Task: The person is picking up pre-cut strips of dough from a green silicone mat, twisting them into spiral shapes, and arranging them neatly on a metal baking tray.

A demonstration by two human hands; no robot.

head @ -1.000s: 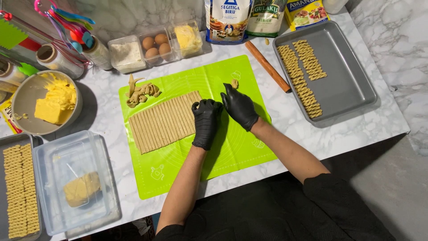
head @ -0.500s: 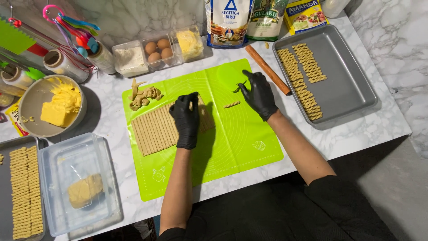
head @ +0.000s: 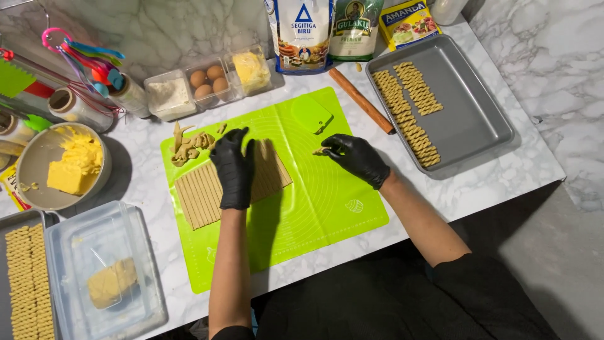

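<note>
Both my hands wear black gloves over a green silicone mat (head: 314,208). My left hand (head: 234,169) lies flat on a sheet of dough cut into thin strips (head: 201,195). My right hand (head: 355,157) rests on the mat to the right and pinches a small dough strip (head: 319,152) at its fingertips. A green plastic scraper (head: 311,114) lies on the mat above that hand. Dough scraps (head: 189,146) sit at the mat's upper left.
A grey baking tray (head: 465,119) at right holds rows of twisted dough sticks, with a wooden rolling pin (head: 361,100) beside it. Flour and sugar bags stand behind. A bowl of butter (head: 60,167), an egg box (head: 207,82), a clear tub with dough (head: 100,277) and another tray (head: 25,283) sit left.
My left hand has stayed on the cut strips. My right hand has come back from near the rolling pin toward the middle of the mat and now pinches a strip.
</note>
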